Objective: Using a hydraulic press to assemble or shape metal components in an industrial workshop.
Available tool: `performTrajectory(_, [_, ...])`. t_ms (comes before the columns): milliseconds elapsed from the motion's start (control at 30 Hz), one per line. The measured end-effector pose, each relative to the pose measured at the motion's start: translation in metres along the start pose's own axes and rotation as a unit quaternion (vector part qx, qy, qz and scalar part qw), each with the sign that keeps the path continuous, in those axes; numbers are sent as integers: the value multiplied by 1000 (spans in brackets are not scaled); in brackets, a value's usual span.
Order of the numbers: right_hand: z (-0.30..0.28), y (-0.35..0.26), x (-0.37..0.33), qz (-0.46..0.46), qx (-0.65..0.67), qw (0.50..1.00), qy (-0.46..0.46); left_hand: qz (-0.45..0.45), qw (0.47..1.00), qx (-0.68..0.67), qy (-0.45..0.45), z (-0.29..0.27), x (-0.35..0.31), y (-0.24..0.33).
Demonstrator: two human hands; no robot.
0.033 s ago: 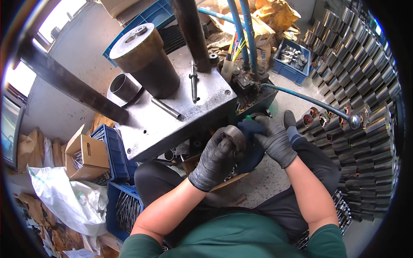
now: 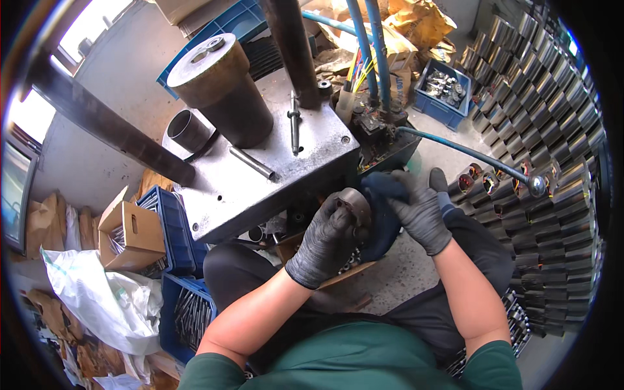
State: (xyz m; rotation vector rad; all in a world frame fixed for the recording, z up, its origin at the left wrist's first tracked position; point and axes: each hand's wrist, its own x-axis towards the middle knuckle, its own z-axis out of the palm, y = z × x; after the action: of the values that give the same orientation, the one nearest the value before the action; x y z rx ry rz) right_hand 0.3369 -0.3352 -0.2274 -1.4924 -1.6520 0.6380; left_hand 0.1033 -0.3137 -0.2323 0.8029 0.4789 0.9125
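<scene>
My left hand, in a dark grey glove, is closed round a short, thick metal ring with its open end tilted up. My right hand, gloved alike and slightly blurred, is closed at a dark blue, soft-looking thing just right of the ring. Its kind is unclear, and its fingertips are partly hidden. Below both hands hangs or lies a larger dark blue shape. Beyond them, the press table carries a stepped steel cylinder, a short tube, a pin and a slim shaft.
A blue lever with a ball end reaches out to the right. Stacked metal sleeves line the right side. Blue crates, a cardboard box and a white sack stand at left. A parts bin sits far right.
My right hand and the dark blue thing in it have shifted slightly; a small green tip seen earlier is no longer visible. The left hand holds the ring nearly in place.
</scene>
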Motion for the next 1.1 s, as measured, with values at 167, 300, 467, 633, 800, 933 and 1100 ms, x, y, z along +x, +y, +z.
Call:
performTrajectory(167, [-23, -51, -8, 27, 459, 888, 15, -121, 943, -310, 17, 6, 4, -10])
performTrajectory(300, [2, -43, 6, -216, 199, 952, -82, -207, 910, -360, -9, -11, -5, -25])
performTrajectory(467, [15, -31, -2, -104, 147, 980, -81, -176, 983, 54, -3, 3, -4, -30])
performTrajectory(633, [24, -40, -3, -113, 253, 961, 9, -251, 924, -284, 50, 11, -5, -38])
performTrajectory(800, [16, -46, -2, 9, 320, 947, -8, -178, 961, -207, -39, 10, -8, -39])
performTrajectory(933, [11, -25, 6, 88, 356, 930, -2, -126, 991, 32, -29, 30, -8, -12])
performTrajectory(1100, [3, 12, 7, 25, -124, 989, -74, -35, 976, 160, -143, 40, -10, 25])
